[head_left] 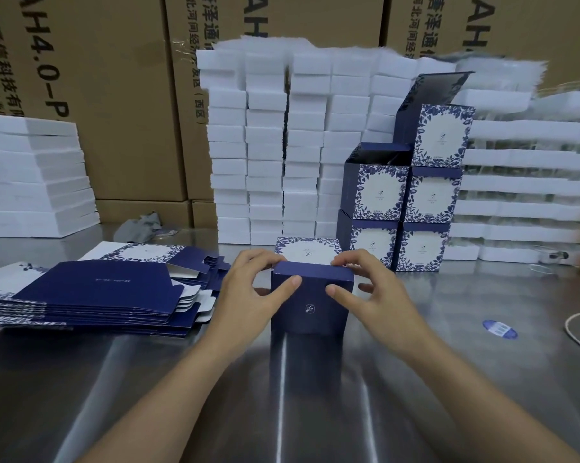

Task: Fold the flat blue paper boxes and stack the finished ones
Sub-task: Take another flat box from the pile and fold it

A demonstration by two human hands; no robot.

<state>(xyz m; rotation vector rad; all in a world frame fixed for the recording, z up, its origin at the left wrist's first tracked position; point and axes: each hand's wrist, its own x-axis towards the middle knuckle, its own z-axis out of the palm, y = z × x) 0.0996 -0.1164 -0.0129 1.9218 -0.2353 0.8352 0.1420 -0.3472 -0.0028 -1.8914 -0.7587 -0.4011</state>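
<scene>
A dark blue paper box stands on the steel table right in front of me, its white floral top face tilted away. My left hand grips its left upper edge, thumb on the front face. My right hand grips the right upper edge the same way. A pile of flat blue box blanks lies to the left. Several finished boxes are stacked behind on the right, the top ones with lids open.
White foam blocks are stacked in tall columns behind, with more white stacks at the left and right. Brown cartons form the back wall. A blue round sticker and a cord lie on the table's right.
</scene>
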